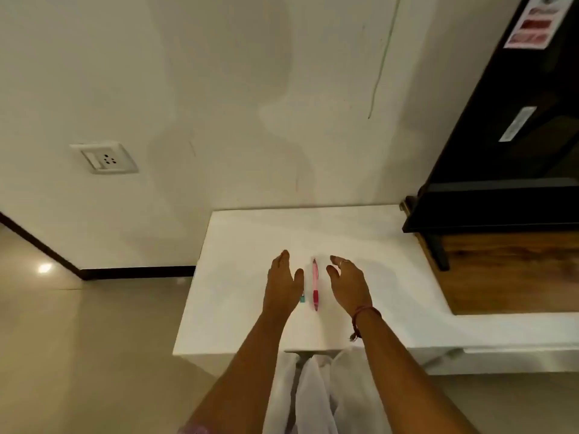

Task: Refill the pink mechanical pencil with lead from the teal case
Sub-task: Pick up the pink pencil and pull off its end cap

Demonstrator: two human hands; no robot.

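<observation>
- On the white table [250, 233], near its middle, the pink mechanical pencil [315, 285] lies flat, its long axis running straight away from the person, darker rubber section toward the near end.
- The pencil sits between the two hands, with a bare strip of tabletop on each side; neither hand touches it.
- The left hand [283, 281] is flat, palm down, fingers together and extended, its grip open and empty. The thumb edge is the side nearest the pencil.
- The right hand [349, 285] hovers or rests with fingers loosely curled and spread, its grip open too, holding nothing. Its thumb points toward the pencil's far half.
- The teal case [302, 298] shows only as a small teal end peeking out beside the left wrist, just left of the pencil's near end; the rest is hidden under the hand, so its axis cannot be read.
- Judged from this layout, the left hand is closer to the case and the right is better placed to pick up the pencil.
- Count: one pencil, one case, two hands. No loose lead is visible.
</observation>
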